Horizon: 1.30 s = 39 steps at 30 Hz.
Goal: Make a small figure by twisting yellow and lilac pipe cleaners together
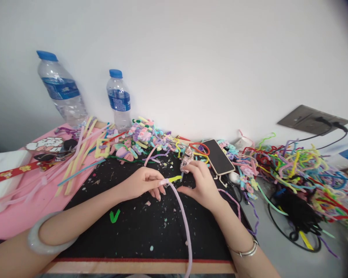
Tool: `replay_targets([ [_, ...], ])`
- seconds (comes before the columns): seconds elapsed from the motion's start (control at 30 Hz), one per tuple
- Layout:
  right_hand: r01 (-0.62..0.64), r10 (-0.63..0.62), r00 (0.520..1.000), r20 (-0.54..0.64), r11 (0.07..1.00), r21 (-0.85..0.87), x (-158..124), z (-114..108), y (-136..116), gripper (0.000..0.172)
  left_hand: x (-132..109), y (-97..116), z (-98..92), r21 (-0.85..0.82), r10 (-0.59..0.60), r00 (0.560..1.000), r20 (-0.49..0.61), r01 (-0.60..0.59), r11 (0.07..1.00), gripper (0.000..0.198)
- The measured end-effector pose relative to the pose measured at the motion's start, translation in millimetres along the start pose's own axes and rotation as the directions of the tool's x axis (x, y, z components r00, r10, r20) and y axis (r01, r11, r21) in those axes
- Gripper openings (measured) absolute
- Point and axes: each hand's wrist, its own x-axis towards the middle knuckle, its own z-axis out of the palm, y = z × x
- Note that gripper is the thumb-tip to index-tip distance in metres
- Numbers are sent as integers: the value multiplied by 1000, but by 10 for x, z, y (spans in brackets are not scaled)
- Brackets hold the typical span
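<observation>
My left hand [149, 183] pinches a pale lilac pipe cleaner [183, 212] between thumb and fingers, above the black mat. A short yellow-green pipe cleaner piece [174, 179] sticks out to the right from the same pinch. The lilac stem bends down past the mat's front edge. Facing it, my right hand [201, 185] is curved, thumb and index finger apart. Its fingertips are close to a shiny pinkish object [187, 157] with a clear part; whether they touch it I cannot tell. A green V-shaped piece [114, 216] lies on the mat.
Heaps of colourful pipe cleaners lie along the wall and at right [295, 162]. A phone [218, 156] lies behind my right hand. Two water bottles [118, 100] [62, 88] stand at back left. A pink sheet [55, 193] is at left, black cord [298, 212] at right.
</observation>
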Motion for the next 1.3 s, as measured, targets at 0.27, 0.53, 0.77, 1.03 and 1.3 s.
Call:
replay_targets([
  [0.27,205,-193,974,116,974,-99,-5,116,-238,14,-3,-10,30,33,6,1000,-31,-5,999,25],
  [0.53,203,-197,979,57,969,-138,-27,163,-244,15,2,-13,61,31,11,997,-76,-9,999,24],
  [0.77,231,-233,972,1,961,-152,-50,177,-264,14,10,-35,74,9,-42,993,-106,43,999,25],
  [1.03,237,-250,966,-65,957,-167,-52,216,-280,17,10,6,92,-74,-96,989,-116,88,993,23],
  [1.3,218,-225,969,-99,973,-76,-56,234,-298,18,-3,30,120,-59,-63,984,-166,54,997,19],
])
